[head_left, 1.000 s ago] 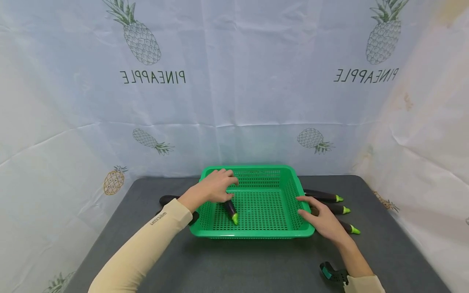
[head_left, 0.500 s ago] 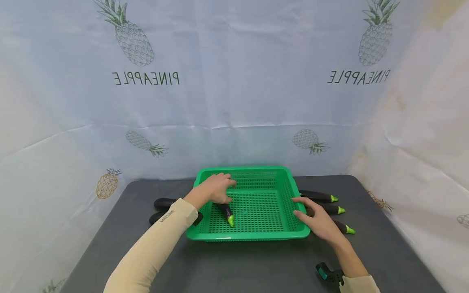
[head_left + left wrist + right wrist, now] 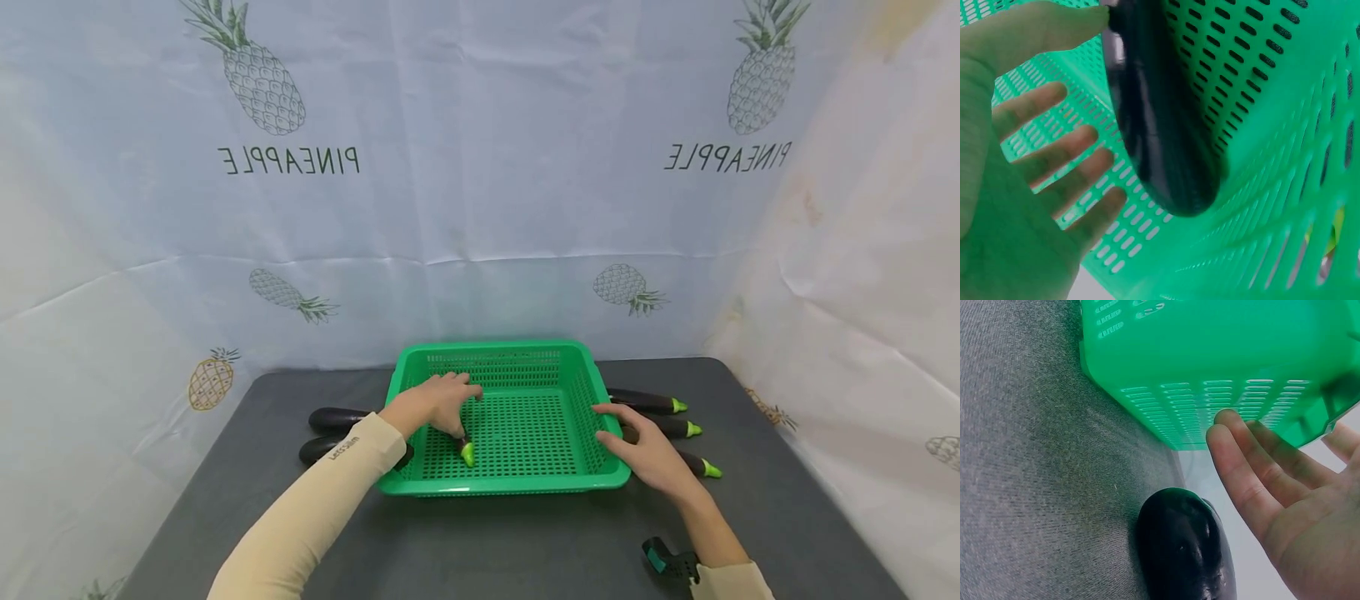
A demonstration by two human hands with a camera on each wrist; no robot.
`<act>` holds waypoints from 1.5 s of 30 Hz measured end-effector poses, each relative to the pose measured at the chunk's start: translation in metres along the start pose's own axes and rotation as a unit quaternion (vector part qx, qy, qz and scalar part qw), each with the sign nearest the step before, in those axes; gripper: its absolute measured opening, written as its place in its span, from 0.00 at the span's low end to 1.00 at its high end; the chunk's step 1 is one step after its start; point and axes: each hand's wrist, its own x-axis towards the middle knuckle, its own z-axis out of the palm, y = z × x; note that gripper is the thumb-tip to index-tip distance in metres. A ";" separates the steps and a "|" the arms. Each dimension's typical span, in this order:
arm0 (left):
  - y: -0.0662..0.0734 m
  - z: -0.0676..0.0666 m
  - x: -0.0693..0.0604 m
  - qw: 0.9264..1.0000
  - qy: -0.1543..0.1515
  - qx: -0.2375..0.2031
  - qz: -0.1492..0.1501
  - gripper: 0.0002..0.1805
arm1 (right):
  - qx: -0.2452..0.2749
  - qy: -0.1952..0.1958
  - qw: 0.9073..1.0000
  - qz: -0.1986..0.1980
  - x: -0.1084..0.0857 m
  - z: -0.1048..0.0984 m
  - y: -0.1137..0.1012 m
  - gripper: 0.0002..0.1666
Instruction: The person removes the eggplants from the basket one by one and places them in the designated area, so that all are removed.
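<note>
A dark purple eggplant (image 3: 1154,119) with a green stem end lies inside the green plastic basket (image 3: 502,483), near its left side. Over this eggplant my left hand (image 3: 444,402) reaches down; in the left wrist view the thumb touches it and the other fingers are spread, fairly straight. At the basket's right wall is my right hand (image 3: 648,450), holding the rim: thumb and forefinger reach over it, while the other fingers (image 3: 1244,481) lie against the outer side. The far part of the left hand's eggplant is hidden in the head view.
Right of the basket lie several eggplants, one being the nearest eggplant (image 3: 701,464). Two more eggplants (image 3: 335,418) lie left, partly behind the left sleeve (image 3: 315,508). The dark grey tabletop (image 3: 480,550) ends at a pineapple-printed curtain (image 3: 465,208). A black wrist device (image 3: 667,560) is on the right wrist.
My left hand has come lower and nearer over the eggplant, covering more of it. My right hand stays at the basket's right rim. The head view has shifted slightly.
</note>
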 end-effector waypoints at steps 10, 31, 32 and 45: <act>0.007 0.008 -0.001 0.998 -0.002 0.053 -0.015 0.28 | 0.001 -0.001 1.000 -0.006 0.001 -0.001 0.001 0.28; 0.018 0.021 0.009 0.996 0.012 0.087 0.014 0.11 | 0.009 -0.002 1.000 0.005 0.000 0.000 0.000 0.29; 0.018 0.022 0.009 0.996 0.014 0.088 0.015 0.11 | 0.008 -0.002 1.000 0.004 0.000 0.001 0.001 0.29; 0.019 0.012 0.004 0.998 0.032 0.045 0.026 0.13 | 0.006 0.002 1.000 0.010 0.002 0.002 0.005 0.30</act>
